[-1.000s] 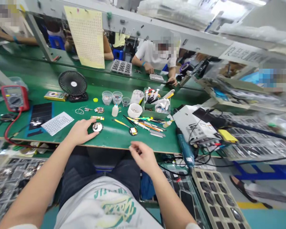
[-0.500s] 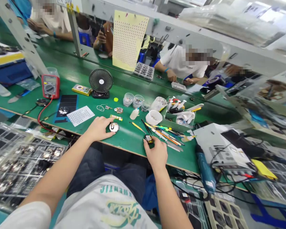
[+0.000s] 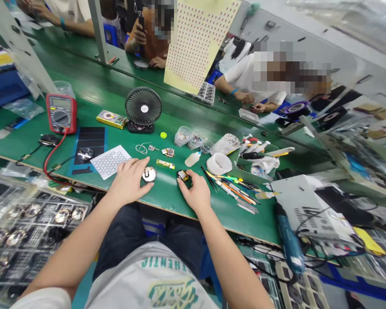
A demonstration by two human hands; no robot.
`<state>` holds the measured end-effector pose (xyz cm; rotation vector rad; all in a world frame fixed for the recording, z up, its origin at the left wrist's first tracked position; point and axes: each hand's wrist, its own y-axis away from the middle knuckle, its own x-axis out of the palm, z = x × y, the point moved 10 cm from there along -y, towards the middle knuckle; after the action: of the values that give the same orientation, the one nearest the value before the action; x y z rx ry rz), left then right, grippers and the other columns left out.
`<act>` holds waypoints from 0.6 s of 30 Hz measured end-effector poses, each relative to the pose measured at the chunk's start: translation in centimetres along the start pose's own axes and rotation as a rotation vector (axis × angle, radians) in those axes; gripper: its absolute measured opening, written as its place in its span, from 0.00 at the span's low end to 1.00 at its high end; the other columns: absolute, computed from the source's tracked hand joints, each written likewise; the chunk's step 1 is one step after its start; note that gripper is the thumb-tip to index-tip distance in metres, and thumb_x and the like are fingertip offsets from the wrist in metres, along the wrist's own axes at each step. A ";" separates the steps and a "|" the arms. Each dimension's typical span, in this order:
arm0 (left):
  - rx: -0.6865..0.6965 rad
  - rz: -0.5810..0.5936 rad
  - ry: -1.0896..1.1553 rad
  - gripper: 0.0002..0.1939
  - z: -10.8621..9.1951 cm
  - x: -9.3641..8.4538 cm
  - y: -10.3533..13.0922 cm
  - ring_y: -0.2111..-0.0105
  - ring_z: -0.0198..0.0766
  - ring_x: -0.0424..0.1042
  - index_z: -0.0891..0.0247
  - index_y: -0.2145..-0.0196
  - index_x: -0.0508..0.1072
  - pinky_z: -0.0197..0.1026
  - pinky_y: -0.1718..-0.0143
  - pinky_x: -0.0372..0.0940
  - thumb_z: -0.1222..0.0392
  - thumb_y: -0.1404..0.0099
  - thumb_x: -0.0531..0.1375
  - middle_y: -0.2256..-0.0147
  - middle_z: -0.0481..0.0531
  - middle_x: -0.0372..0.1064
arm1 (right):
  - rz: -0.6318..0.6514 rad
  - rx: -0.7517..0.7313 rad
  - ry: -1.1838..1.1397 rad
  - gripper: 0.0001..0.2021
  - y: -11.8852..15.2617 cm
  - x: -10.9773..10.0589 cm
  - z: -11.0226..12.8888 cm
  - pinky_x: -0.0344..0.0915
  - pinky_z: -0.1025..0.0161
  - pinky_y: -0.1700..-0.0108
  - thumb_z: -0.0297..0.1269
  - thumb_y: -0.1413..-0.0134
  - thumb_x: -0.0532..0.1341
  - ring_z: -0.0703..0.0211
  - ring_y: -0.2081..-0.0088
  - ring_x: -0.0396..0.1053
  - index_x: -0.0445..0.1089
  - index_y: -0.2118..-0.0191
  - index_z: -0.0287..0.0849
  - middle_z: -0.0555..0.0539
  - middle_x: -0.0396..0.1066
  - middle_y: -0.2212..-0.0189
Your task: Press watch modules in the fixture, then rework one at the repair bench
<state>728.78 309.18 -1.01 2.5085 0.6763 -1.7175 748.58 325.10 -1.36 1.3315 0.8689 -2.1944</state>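
My left hand [image 3: 130, 182] rests low over the bench, its thumb and index finger curved around the rim of a round, silver-white watch back cover [image 3: 151, 175] with a dark U-shaped mark. My right hand [image 3: 197, 189] pinches a small black watch case [image 3: 182, 175] that has a silvery and yellowish part inside. Between and behind the hands lies a slim yellow-green battery [image 3: 165, 164]. Farther back are a small round circuit board [image 3: 169, 152] and a loop of thin white wire [image 3: 141, 149]. A sheet printed with rings [image 3: 111, 162] lies beside my left hand.
Tweezers and pens [image 3: 233, 189], a white cup [image 3: 218, 164] and a small bottle [image 3: 193, 159] stand to the right. A fan [image 3: 143, 107] and a red multimeter [image 3: 61, 114] are behind left. A hot-air station [image 3: 304, 210] sits far right. Co-workers sit across the bench.
My right hand has moved left with the watch case, closer to the battery. My left hand and the back cover have shifted slightly left. The camera view has moved too.
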 end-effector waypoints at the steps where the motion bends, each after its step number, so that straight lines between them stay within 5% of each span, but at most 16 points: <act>1: 0.013 -0.015 0.009 0.39 -0.2 -0.1 0.1 0.32 0.64 0.62 0.65 0.28 0.62 0.62 0.36 0.58 0.44 0.30 0.61 0.33 0.68 0.69 | 0.001 -0.001 0.007 0.22 0.0 0.0 0.0 0.73 0.50 0.48 0.54 0.32 0.62 0.44 0.52 0.78 0.75 0.43 0.42 0.38 0.82 0.48; 7: 0.149 -0.064 0.063 0.26 -1.4 -0.5 1.0 0.33 0.58 0.66 0.59 0.34 0.70 0.59 0.35 0.57 0.46 0.24 0.56 0.36 0.60 0.75 | -0.004 0.000 0.049 0.25 0.0 0.0 0.0 0.74 0.49 0.44 0.57 0.30 0.60 0.43 0.49 0.78 0.74 0.43 0.42 0.37 0.81 0.46; 18: 0.212 -0.054 0.078 0.21 -1.7 -0.3 0.8 0.35 0.57 0.68 0.59 0.38 0.72 0.60 0.37 0.58 0.52 0.23 0.56 0.38 0.58 0.77 | -0.030 -0.009 0.157 0.25 0.0 -0.5 0.6 0.75 0.50 0.47 0.56 0.28 0.58 0.43 0.51 0.79 0.73 0.41 0.41 0.36 0.81 0.46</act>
<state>730.46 308.78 -0.30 2.7348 0.6019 -1.8058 748.40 324.67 -0.73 1.5123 0.9604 -2.1274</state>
